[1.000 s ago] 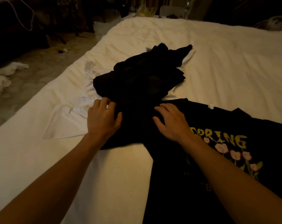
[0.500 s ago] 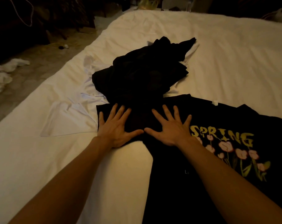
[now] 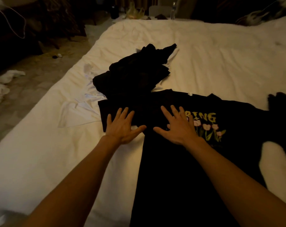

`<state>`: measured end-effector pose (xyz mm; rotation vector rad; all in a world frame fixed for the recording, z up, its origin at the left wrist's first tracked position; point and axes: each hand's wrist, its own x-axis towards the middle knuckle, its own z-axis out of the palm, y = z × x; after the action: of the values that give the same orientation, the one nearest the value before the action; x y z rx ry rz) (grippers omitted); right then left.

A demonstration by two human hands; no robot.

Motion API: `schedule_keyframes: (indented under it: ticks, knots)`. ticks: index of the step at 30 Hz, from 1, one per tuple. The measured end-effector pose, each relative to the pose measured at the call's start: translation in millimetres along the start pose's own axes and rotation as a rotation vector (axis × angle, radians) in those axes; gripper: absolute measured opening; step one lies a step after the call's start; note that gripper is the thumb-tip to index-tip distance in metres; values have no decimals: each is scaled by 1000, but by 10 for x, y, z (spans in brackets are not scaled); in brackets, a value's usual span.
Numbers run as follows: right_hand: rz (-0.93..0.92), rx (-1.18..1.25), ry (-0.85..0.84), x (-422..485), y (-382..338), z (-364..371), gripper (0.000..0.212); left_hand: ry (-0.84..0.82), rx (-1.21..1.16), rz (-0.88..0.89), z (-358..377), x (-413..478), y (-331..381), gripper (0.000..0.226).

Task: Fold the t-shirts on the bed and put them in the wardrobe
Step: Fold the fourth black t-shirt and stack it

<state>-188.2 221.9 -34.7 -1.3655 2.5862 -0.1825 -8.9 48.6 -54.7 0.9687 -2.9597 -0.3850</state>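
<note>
A black t-shirt [image 3: 180, 169] with a yellow "SPRING" print and pink flowers lies spread flat on the white bed [image 3: 221, 59]. My left hand [image 3: 122, 126] presses flat on its left sleeve, fingers spread. My right hand [image 3: 178, 126] lies flat on the chest, partly covering the print. Beyond the hands sits a crumpled pile of black t-shirts [image 3: 135, 74]. A white t-shirt [image 3: 80, 112] lies flat to the left, partly under the pile.
The bed's left edge drops to a floor with white cloth [image 3: 3, 84] and small litter. Dark furniture stands at the far left. A chair, a bottle and a bag stand beyond the bed's far end. No wardrobe shows.
Both hands opened from curled on the sleeve to flat with spread fingers, then slid slightly toward me over the black t-shirt.
</note>
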Motion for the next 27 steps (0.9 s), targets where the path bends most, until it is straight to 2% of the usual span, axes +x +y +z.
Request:
schedule_keyframes:
  ticks: [7, 10, 14, 16, 21, 25, 27]
  knots:
    - [79, 48, 72, -1133, 252, -4, 90, 25, -77, -3, 78, -864, 554, 100]
    - [163, 82, 54, -1672, 506, 105, 86, -10, -125, -22, 248, -1328, 683, 94]
    - [190, 162, 215, -2428, 857, 377, 73, 162, -93, -103, 489, -1820, 781, 74]
    - [237, 251, 342, -2774, 1029, 544, 67, 230, -133, -174, 586, -2002, 819, 61]
    - [512, 497, 562, -3522, 1281, 913, 50, 213, -387, -291, 925, -2479, 833, 47]
    - [711, 799, 648, -3875, 1378, 1164, 42, 120, -577, -314, 1214, -2789, 862, 38]
    - [766, 947, 584, -3939, 1430, 1260, 43, 64, -683, -338, 1339, -2878, 847, 36]
